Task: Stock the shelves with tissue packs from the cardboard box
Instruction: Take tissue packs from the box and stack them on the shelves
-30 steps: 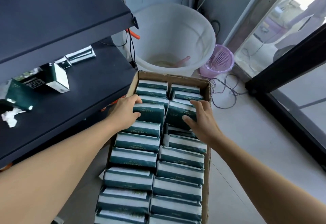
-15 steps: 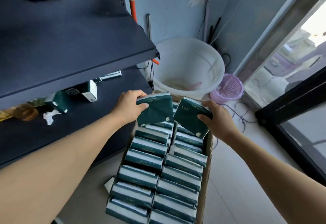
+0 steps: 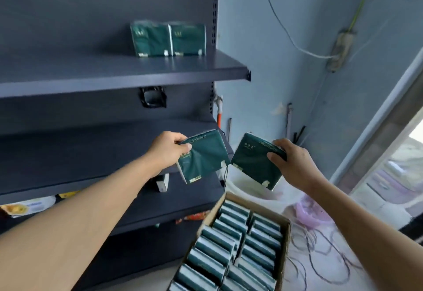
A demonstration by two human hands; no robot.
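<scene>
The left hand pinched one green tissue pack at its upper left corner, thumb on the face and fingers curled behind, so that the pack hung tilted below the grip. The right hand clamped a second tissue pack along its upper right edge, thumb across the printed face; this pack was also tilted, its lower corner pointing down toward the cardboard box. The two packs were just beside each other but apart, both held in the air above and clear of the box. The box stood on the floor at the foot of the shelving unit, packed with two rows of packs standing on edge. Two stocked packs stood upright side by side near the right end of the upper shelf, touching one another. The shelf below it, directly behind the hands, showed a bare dark surface. The step in hand appeared to be the carry from box to shelf, with the task at an early stage, since the box remained nearly full. The next move would probably call for raising both packs to shelf height, turning each upright, and setting them down in line with the stocked pair; which shelf was intended could not be determined.
</scene>
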